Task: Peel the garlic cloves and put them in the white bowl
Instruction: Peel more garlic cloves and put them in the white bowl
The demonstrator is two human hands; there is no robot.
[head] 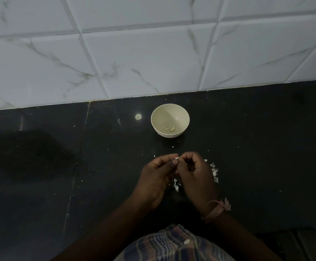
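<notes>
From the head camera, both hands meet over the black counter [40, 166] just below the middle of the view, fingertips close together. The left hand [158, 178] has its fingers curled inward, thumb pressed toward the forefinger, its grip pinching a small pale garlic clove [177, 158] of which only a white tip shows between the two hands. The right hand [194, 172] is curled too, its grip closed with the fingertips meeting the same clove from the other side; how much of the clove it covers cannot be told. A pink thread band [218, 209] is tied round the right wrist. At 12 o'clock from the hands, well apart from them, stands the white bowl [183, 117], upright near the wall, with a few peeled cloves [169, 128] lying at its bottom. White garlic skins [214, 173] lie scattered on the counter at 3 o'clock, just beside the right hand, and more scraps [175, 185] lie under the gap between the hands. Behind the counter rises a wall of white marble-veined tiles [144, 59]. A checked shirt [172, 245] with a pale button fills the bottom edge. No writing or brand can be read anywhere.
</notes>
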